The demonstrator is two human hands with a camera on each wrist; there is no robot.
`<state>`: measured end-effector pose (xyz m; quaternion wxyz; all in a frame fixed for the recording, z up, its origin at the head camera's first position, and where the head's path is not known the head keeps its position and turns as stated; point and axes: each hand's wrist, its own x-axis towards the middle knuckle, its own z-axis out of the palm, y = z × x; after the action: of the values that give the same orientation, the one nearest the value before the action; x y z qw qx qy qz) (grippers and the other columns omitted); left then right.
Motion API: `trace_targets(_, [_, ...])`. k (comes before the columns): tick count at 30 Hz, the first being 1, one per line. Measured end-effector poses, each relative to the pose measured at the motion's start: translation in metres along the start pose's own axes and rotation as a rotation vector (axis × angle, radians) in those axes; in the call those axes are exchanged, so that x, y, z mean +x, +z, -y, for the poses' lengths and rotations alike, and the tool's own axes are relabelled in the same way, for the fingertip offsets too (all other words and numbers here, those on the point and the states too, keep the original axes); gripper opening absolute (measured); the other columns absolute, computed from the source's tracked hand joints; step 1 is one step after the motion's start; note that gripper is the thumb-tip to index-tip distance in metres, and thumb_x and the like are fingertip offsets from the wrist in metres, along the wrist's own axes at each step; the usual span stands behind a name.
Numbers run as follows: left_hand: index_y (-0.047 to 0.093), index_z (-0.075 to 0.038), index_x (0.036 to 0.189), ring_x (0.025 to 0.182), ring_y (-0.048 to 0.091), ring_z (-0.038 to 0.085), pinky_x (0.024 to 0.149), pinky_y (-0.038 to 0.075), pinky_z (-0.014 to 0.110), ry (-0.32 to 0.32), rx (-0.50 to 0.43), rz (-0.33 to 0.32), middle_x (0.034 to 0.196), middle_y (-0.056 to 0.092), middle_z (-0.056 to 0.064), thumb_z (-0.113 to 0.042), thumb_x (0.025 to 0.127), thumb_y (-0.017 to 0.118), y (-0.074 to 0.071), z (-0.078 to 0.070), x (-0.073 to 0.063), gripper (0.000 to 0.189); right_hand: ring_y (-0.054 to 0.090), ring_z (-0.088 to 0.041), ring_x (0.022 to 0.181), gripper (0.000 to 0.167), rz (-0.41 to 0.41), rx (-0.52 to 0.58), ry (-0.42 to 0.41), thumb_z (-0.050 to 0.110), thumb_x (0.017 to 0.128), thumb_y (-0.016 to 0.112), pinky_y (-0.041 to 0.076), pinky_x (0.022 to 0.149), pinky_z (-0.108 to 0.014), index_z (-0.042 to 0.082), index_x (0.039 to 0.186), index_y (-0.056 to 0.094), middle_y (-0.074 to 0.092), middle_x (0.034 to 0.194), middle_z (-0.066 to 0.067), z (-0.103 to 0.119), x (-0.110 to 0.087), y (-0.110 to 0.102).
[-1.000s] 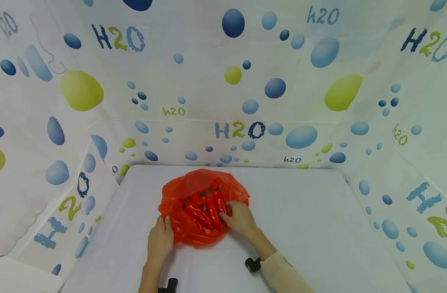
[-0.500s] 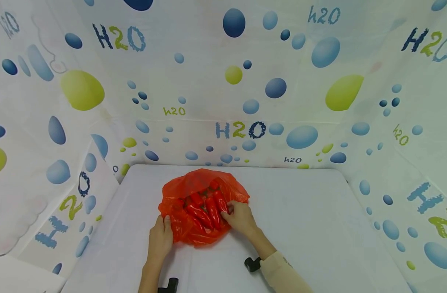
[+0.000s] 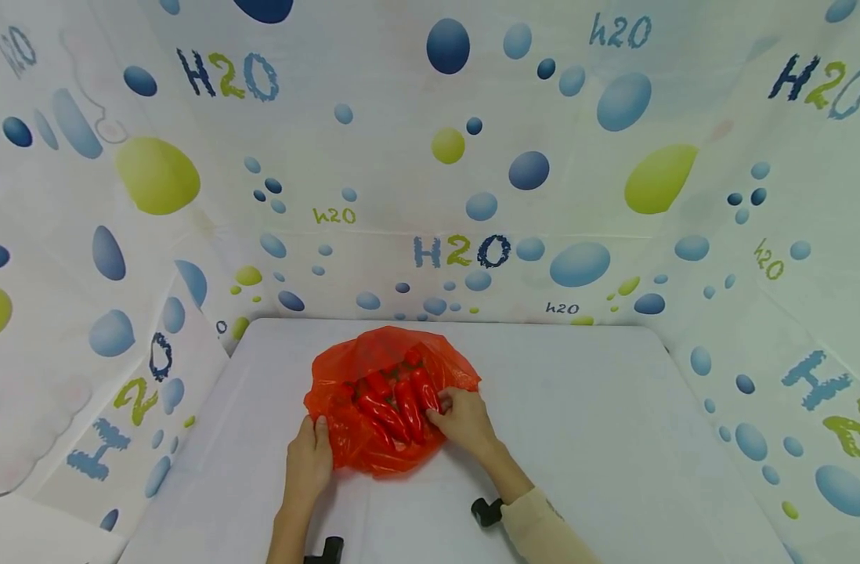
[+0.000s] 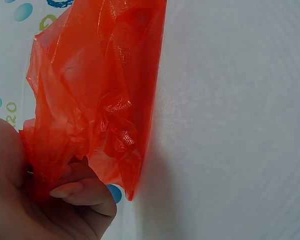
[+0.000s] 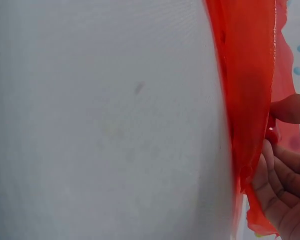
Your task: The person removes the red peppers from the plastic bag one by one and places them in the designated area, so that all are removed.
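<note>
A red plastic bag (image 3: 384, 352) lies spread open on the white table, with several long, glossy red peppers (image 3: 382, 415) in its middle. Bits of green stem show among them. At the bag's near left edge, my left hand (image 3: 308, 462) grips a gathered fold of the plastic; in the left wrist view this left hand (image 4: 64, 205) has its fingers curled round the fold. On the right side, my right hand (image 3: 465, 423) reaches over the rim and pinches the lower end of the rightmost red pepper (image 3: 424, 389). The right wrist view shows only a small red piece between thumb and fingers.
The white table (image 3: 578, 407) stretches to the right of the bag, with its far edge behind it. A white curtain (image 3: 373, 157) printed with blue and green drops hangs behind and at both sides. Black camera mounts (image 3: 486, 511) sit on both wrists.
Almost nothing differs. My right hand has shifted very slightly to the right at the pepper; the left hand keeps its grip on the bag.
</note>
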<state>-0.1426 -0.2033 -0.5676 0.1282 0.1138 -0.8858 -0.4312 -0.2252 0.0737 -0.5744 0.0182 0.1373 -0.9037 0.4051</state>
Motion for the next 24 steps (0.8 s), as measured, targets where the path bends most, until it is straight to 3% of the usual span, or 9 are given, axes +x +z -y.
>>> trace_targets(14, [0.051,0.0,0.105,0.078,0.054,0.032,0.068,0.042,0.04,0.003,0.005,0.01,0.077,0.052,0.013,-0.024,0.114,0.038,0.001,0.002,0.002,0.028,0.059,-0.007,0.057,0.032,-0.036,0.049,0.041,0.024,0.091,0.081,0.054,0.054,-0.025,0.004,0.114,0.073,0.067,0.077,0.006,0.007,-0.011,-0.011])
trace_targets(24, [0.052,0.001,0.11,0.08,0.056,0.032,0.068,0.044,0.039,-0.002,-0.001,0.019,0.08,0.056,0.014,-0.024,0.114,0.038,0.003,0.005,0.002,0.028,0.059,-0.009,0.066,0.029,-0.073,0.05,0.047,0.023,0.091,0.081,0.053,0.057,-0.023,0.006,0.113,0.074,0.067,0.079,0.007,0.01,-0.019,-0.018])
